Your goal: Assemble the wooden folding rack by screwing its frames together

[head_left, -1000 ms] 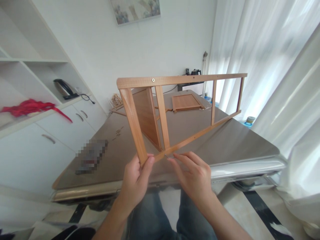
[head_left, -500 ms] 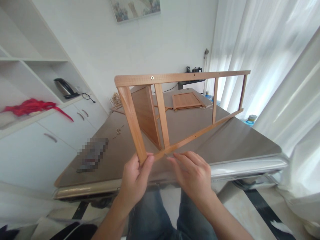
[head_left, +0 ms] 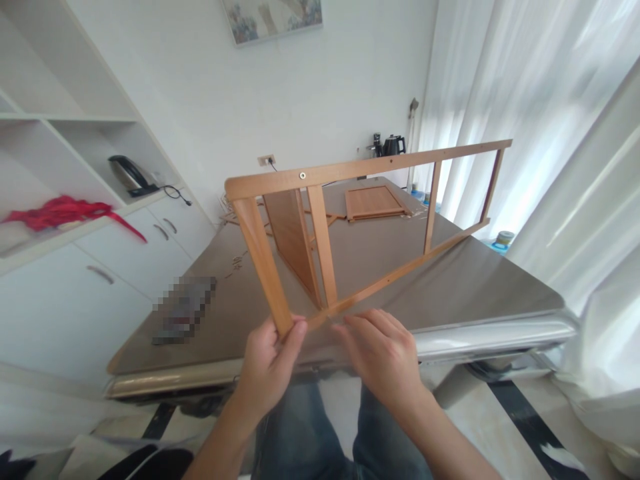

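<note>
My left hand (head_left: 274, 357) grips the near lower corner of a long wooden frame (head_left: 273, 270), thumb on top and fingers wrapped round the wood. The frame has two long rails joined by crossbars and stands tilted on edge over the table. A metal-ringed hole shows in its upper rail. My right hand (head_left: 383, 350) is closed in a pinch beside the lower rail, on a small thin metal piece (head_left: 330, 319) that meets the rail near the second crossbar; its exact kind is too small to tell. Behind that crossbar a wooden panel (head_left: 290, 243) stands upright.
The brown-topped table (head_left: 380, 267) bears a flat wooden panel (head_left: 376, 201), thin wooden pieces (head_left: 233, 219), small loose parts (head_left: 237, 264) and a blurred-out item (head_left: 185, 310). White cabinets (head_left: 75, 293) stand left, curtains (head_left: 540, 153) right. A black kettle (head_left: 394, 145) is at the back.
The frame's near end has dipped and its upper rail now slopes up to the right. Both hands have lowered slightly with it, keeping their grips. The right hand has shifted a little left.
</note>
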Motion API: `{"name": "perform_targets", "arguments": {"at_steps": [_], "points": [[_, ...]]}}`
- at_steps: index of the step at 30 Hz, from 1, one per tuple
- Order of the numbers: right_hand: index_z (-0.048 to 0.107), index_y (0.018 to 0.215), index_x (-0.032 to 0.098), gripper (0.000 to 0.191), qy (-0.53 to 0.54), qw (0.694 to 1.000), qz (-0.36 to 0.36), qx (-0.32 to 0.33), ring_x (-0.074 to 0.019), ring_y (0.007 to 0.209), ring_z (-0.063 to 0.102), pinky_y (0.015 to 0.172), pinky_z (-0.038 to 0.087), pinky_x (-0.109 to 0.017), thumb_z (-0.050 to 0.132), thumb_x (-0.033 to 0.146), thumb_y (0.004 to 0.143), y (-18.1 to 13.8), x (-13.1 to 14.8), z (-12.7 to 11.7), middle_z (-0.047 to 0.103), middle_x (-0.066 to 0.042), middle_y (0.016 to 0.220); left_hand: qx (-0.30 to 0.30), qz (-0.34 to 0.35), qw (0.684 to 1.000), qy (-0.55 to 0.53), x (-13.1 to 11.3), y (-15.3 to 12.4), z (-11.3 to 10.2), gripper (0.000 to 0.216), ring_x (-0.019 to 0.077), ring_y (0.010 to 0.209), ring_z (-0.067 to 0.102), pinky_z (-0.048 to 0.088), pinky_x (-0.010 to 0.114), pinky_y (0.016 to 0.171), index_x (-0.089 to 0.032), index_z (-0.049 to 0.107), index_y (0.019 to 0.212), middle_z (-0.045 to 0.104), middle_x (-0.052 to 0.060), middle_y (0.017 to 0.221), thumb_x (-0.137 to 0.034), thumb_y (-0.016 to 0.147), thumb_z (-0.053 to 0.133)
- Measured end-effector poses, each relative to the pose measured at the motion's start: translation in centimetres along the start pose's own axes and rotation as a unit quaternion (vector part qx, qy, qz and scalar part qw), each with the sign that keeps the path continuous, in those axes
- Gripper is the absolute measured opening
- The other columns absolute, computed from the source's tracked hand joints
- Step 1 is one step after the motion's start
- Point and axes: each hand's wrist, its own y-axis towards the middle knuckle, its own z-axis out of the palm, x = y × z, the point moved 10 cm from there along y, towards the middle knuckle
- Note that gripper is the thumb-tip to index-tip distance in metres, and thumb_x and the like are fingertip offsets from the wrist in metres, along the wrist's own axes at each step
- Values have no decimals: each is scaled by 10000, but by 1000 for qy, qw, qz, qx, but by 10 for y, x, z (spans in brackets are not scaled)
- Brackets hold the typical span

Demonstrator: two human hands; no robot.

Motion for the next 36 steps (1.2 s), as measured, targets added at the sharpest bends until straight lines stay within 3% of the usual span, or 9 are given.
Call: {"name": "perform_targets", "arguments": {"at_steps": [6,11,20,25,28,33,36], "points": [[737,928,182,131,17,997,-21,68,-182,787,640,742,475,-320,652,228,1017,-10,-5,14,716,-39,852,71,-11,995,70,17,-7,5,294,162,723,716,548,260,734,-209,693,1012,743,-3,776,-486,1017,594],[718,1028,192,164,31,992,-52,106,-187,828,628,759,466,-315,557,181,1055,-11,-1,26,717,-36,891,58,-14,990,125,20,-6,2,329,240,979,769,568,330,918,-233,749,1023,815,49,980,-522,1001,594],[695,969,197,319,17,991,-109,72,-195,731,597,661,412,-326,399,156,1082,-15,13,30,663,-41,788,-1,43,991,127,24,-2,-9,361,254,939,791,612,313,839,-233,781,997,824,60,950,-538,993,586],[711,1064,182,197,63,991,-117,30,-181,771,626,682,466,-306,535,101,1026,-6,16,16,709,-51,877,-27,95,988,120,28,4,-15,314,254,960,777,612,325,875,-232,793,903,812,72,973,-515,949,666],[726,1088,184,197,96,990,-104,18,-178,824,656,708,510,-294,588,75,999,15,19,-2,723,-66,929,-17,80,989,126,31,6,-14,299,264,917,784,623,346,854,-243,816,881,820,71,934,-519,917,707],[748,1070,191,175,124,985,-120,-23,-153,741,666,653,534,-276,615,102,999,60,36,-33,729,-40,847,-26,58,990,125,26,4,-16,267,292,872,782,632,404,845,-240,817,855,822,74,904,-495,879,743],[756,1047,180,126,132,983,-120,-48,-145,735,679,658,546,-273,670,122,975,83,41,-41,745,-30,840,-46,47,991,120,15,8,-29,331,309,909,779,631,419,837,-219,802,965,819,86,947,-526,842,771]]}}
